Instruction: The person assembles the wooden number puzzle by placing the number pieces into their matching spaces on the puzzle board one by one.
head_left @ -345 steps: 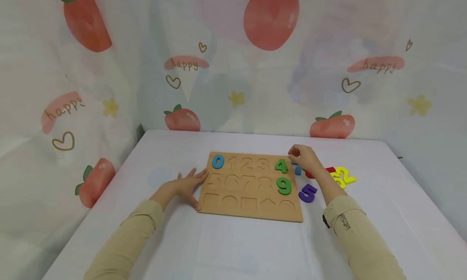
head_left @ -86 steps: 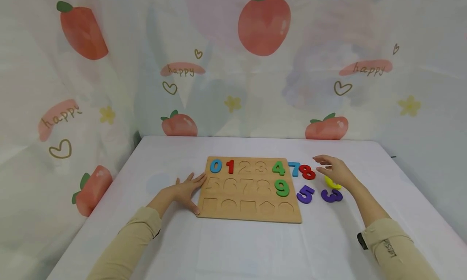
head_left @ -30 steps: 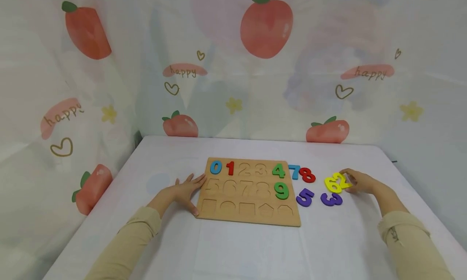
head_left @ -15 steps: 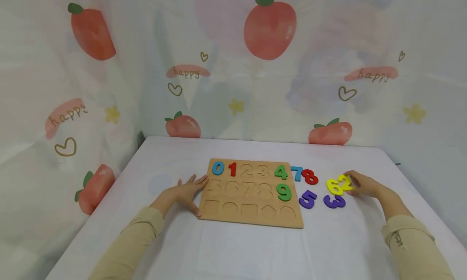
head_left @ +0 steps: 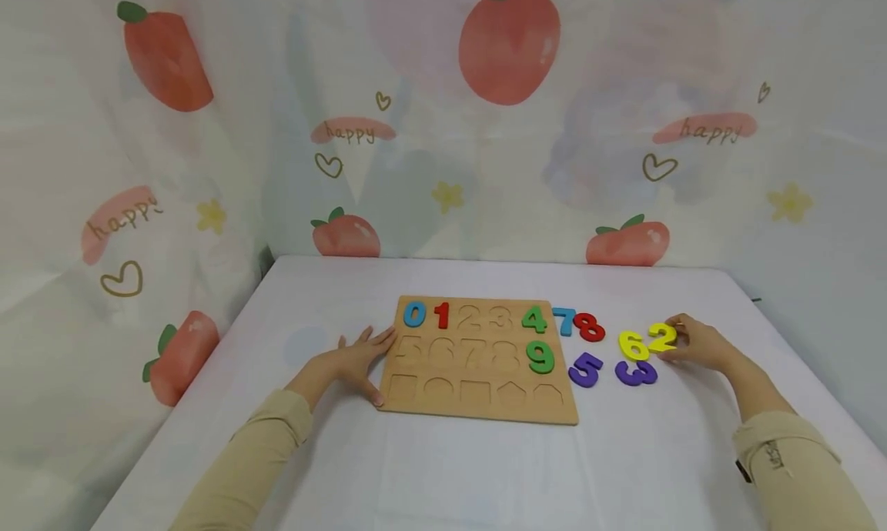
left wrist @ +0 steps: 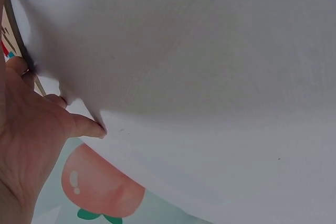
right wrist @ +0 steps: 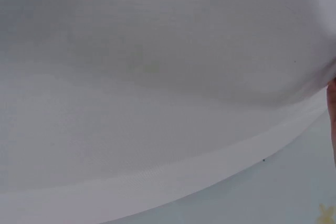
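Note:
My left hand [head_left: 356,364] lies with spread fingers along the left edge of a wooden number puzzle board [head_left: 430,413]; its thumb touches the lower left corner. My right hand [head_left: 703,345] pinches a yellow number 2 [head_left: 661,337] at its right side, with thumb and fingertips. Left of that, close by, is a yellow number 6 [head_left: 634,345], and a purple number 3 [head_left: 636,373] lies below. Seated in the board are a blue 0 [head_left: 414,314], a red 1 [head_left: 441,315], a green 4 [head_left: 534,318] and a green 9 [head_left: 540,357].
Beside the board's right edge lie a blue 7 [head_left: 564,321], a red 8 [head_left: 589,327] and a purple 5 [head_left: 585,369]. Other recesses in the board hold nothing. A white cloth [head_left: 485,477] covers the table, with a patterned curtain [head_left: 416,177] behind.
Since the oldest frame, the red 1 has come into the board's top row. Over the last second my right hand has drawn the yellow 2 rightward off the 6. My left hand stays put.

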A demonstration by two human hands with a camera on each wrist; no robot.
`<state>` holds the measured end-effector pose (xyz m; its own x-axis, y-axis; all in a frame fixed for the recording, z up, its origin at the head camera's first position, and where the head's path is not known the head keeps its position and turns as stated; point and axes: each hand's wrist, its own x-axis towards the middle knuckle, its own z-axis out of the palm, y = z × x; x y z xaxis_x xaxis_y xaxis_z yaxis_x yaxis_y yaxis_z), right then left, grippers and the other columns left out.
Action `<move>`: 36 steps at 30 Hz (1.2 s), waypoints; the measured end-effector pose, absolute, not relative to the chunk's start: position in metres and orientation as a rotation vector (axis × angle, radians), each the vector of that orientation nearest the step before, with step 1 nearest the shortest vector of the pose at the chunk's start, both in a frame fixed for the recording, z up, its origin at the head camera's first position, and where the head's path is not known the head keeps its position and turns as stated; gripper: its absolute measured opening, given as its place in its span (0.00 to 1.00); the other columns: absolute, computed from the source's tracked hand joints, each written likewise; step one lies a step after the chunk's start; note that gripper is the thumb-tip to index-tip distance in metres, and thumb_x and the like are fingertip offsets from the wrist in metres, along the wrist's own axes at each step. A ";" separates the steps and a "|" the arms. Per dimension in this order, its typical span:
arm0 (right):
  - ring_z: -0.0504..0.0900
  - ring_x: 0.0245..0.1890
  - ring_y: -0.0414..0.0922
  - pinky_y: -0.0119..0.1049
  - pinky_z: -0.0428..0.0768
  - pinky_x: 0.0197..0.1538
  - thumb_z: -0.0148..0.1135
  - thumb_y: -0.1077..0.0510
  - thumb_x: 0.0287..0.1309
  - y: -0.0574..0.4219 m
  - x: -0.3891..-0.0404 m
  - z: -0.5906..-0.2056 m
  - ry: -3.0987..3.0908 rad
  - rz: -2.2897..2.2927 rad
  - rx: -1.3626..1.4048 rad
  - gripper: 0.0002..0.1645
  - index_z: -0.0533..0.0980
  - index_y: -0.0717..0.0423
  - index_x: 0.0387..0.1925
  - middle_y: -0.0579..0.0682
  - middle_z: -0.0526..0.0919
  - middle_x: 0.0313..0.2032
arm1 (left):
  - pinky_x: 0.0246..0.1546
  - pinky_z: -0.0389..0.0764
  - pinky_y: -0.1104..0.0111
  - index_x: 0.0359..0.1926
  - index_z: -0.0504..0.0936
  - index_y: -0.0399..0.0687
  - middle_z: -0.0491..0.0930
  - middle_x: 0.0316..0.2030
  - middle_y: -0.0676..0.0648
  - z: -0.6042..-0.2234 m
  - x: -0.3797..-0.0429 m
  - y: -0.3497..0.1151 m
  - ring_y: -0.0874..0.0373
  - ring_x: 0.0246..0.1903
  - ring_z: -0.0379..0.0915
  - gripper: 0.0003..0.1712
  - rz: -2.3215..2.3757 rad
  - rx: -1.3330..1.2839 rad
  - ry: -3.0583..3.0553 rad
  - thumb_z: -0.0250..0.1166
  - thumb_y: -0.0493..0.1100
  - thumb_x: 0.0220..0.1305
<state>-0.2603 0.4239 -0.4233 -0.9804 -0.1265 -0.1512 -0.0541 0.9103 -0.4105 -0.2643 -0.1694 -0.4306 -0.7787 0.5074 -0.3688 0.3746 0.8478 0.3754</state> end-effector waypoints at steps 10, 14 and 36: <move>0.61 0.56 0.75 0.67 0.64 0.57 0.69 0.53 0.50 0.419 -0.252 -0.414 2.932 -0.637 -0.077 0.48 0.55 0.78 0.60 0.83 0.60 0.57 | 0.59 0.31 0.28 0.75 0.40 0.49 0.31 0.75 0.48 -0.431 -0.265 -0.170 0.37 0.72 0.22 0.72 0.404 0.665 2.554 0.77 0.59 0.37; 0.61 0.57 0.75 0.67 0.64 0.57 0.67 0.53 0.52 0.415 -0.256 -0.413 2.951 -0.638 -0.116 0.47 0.55 0.76 0.62 0.81 0.61 0.58 | 0.59 0.32 0.28 0.75 0.39 0.50 0.32 0.75 0.49 -0.432 -0.265 -0.171 0.38 0.72 0.22 0.72 0.393 0.650 2.566 0.77 0.59 0.37; 0.65 0.54 0.71 0.64 0.68 0.57 0.69 0.52 0.51 0.373 -0.269 -0.404 2.975 -0.685 -0.268 0.46 0.59 0.75 0.62 0.77 0.66 0.55 | 0.59 0.30 0.28 0.75 0.39 0.50 0.31 0.75 0.49 -0.433 -0.266 -0.174 0.38 0.72 0.21 0.72 0.405 0.675 2.560 0.77 0.60 0.37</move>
<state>-0.2693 0.3727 -0.4040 -0.9818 -0.1868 -0.0352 -0.1526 0.8850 -0.4399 -0.2659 -0.1744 -0.4331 -0.7745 0.5238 -0.3547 0.3886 0.8364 0.3866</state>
